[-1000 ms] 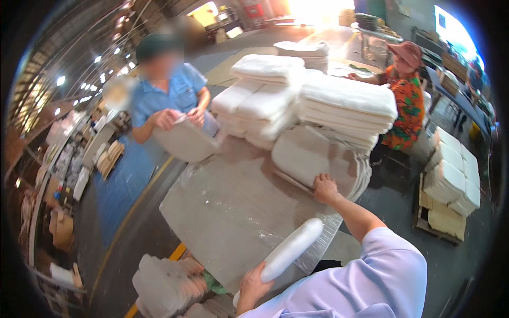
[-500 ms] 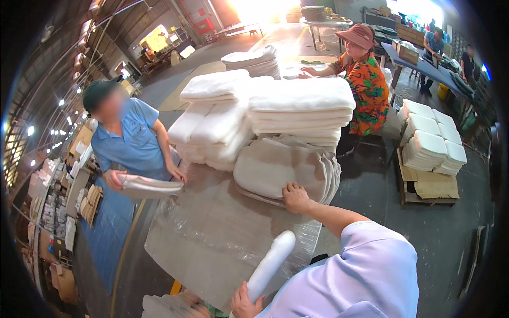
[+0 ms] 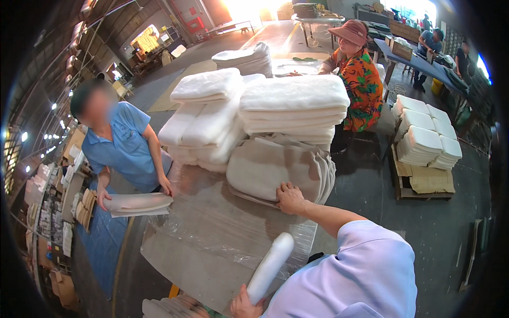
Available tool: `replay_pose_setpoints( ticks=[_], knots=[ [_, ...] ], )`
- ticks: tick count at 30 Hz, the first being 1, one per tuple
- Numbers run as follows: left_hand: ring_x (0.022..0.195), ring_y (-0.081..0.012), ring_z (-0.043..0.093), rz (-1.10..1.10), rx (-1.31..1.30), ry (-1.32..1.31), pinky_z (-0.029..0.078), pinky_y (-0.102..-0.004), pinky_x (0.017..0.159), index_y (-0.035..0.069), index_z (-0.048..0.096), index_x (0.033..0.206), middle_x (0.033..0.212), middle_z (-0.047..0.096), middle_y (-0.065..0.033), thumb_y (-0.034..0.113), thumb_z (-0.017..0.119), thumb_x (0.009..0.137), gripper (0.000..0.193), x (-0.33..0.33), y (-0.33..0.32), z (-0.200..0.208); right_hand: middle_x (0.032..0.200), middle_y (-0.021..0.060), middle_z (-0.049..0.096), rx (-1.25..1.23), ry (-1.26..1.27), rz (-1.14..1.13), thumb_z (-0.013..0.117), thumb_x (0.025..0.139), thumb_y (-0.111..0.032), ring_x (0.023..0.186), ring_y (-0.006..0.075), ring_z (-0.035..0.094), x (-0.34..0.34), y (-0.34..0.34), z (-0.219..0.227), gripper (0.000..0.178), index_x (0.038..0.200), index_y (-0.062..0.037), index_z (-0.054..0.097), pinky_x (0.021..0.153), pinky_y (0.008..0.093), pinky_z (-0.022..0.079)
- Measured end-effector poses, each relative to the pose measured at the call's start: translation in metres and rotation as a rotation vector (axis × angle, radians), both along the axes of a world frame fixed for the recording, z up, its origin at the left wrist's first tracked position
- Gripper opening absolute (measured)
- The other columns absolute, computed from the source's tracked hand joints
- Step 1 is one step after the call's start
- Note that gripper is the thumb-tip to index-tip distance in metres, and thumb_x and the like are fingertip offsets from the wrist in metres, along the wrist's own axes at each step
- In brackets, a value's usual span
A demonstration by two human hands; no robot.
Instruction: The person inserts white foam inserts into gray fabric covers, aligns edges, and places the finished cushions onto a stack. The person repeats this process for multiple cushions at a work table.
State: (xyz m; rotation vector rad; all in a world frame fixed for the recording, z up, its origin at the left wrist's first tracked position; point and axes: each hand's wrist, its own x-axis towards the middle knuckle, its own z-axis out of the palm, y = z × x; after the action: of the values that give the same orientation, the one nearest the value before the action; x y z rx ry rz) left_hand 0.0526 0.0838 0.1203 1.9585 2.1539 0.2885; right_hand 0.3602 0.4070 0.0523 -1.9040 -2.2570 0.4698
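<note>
My left hand (image 3: pixel 245 304) is wrapped round the lower end of a white padded piece (image 3: pixel 271 266), narrow and rounded at its top, standing tilted beside my body. My right hand (image 3: pixel 290 198) reaches over the wrapped table (image 3: pixel 207 228) and grips the front edge of a stack of grey-beige cloth pads (image 3: pixel 265 168), fingers on top. Those pads have rounded corners and splay apart at the right side. Right behind them rises a tall stack of folded white pads (image 3: pixel 294 95), with more white pads (image 3: pixel 199 127) piled to its left.
At the left, a person in a blue shirt (image 3: pixel 124 146) holds a thin stack of pads (image 3: pixel 139 202). Another person in an orange patterned shirt (image 3: pixel 360 90) sits beyond the piles. White stacks (image 3: pixel 424 135) stand on a pallet (image 3: pixel 424 185) at right. Grey pads (image 3: pixel 172 307) lie at the bottom edge.
The person at left has lowered their pads slightly and shifted left. The whole view has moved a little; both my hands keep their places on the white piece and the grey-beige pads.
</note>
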Motion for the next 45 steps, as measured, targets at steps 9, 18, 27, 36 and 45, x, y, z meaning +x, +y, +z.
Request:
replay_pose_setpoints(
  ticks=[9,18,27,36,45],
  knots=[
    [0.093,-0.0479,0.068,-0.002,0.132,-0.026,0.053,-0.0598,0.081,0.014,0.063,0.144,0.103,0.073,-0.0229,0.033,0.084,0.080,0.069,0.006,-0.009,-0.026,0.151,0.0222,0.053,0.013,-0.015,-0.032,0.063,0.101,-0.031,0.144,0.0417,0.047,0.005,0.004,-0.010,0.051,0.142,-0.0002,0.058,0.112,0.0558,0.044],
    [0.088,-0.0510,0.068,-0.027,0.097,-0.135,0.053,-0.0593,0.078,0.008,0.068,0.132,0.096,0.072,-0.0272,0.018,0.067,0.085,0.048,-0.003,0.004,-0.002,0.106,0.0263,0.075,0.018,0.373,0.065,0.056,0.105,-0.034,0.102,0.0487,0.069,0.043,0.035,0.013,0.037,0.118,-0.0053,0.075,0.095,0.0561,0.054],
    [0.093,-0.0468,0.070,-0.062,-0.049,-0.011,0.055,-0.0554,0.082,0.012,0.066,0.137,0.104,0.072,-0.0267,0.020,0.070,0.085,0.053,-0.034,-0.025,-0.005,0.111,0.0241,0.073,0.004,0.477,0.335,0.055,0.108,-0.031,0.107,0.0422,0.069,0.001,0.036,0.201,0.035,0.122,-0.0040,0.073,0.093,0.0504,0.054],
    [0.137,-0.0354,0.058,0.204,-0.373,-0.975,0.053,-0.0537,0.105,0.014,0.038,0.163,0.153,0.056,-0.0146,0.031,0.083,0.088,0.089,-0.077,-0.016,-0.036,0.089,0.0232,0.067,-0.197,0.519,1.050,0.063,0.105,-0.021,0.082,0.0399,0.061,-0.070,-0.023,0.280,0.024,0.108,0.0026,0.067,0.078,0.0476,0.048],
    [0.135,-0.0342,0.056,0.326,-0.197,-2.007,0.052,-0.0504,0.105,0.014,0.030,0.165,0.156,0.049,-0.0165,0.016,0.067,0.101,0.074,-0.071,0.037,-0.019,0.078,0.0190,0.055,-0.260,0.612,1.332,0.062,0.109,-0.022,0.072,0.0321,0.048,-0.083,-0.039,0.286,0.032,0.092,0.0046,0.056,0.073,0.0455,0.044]
  ],
)
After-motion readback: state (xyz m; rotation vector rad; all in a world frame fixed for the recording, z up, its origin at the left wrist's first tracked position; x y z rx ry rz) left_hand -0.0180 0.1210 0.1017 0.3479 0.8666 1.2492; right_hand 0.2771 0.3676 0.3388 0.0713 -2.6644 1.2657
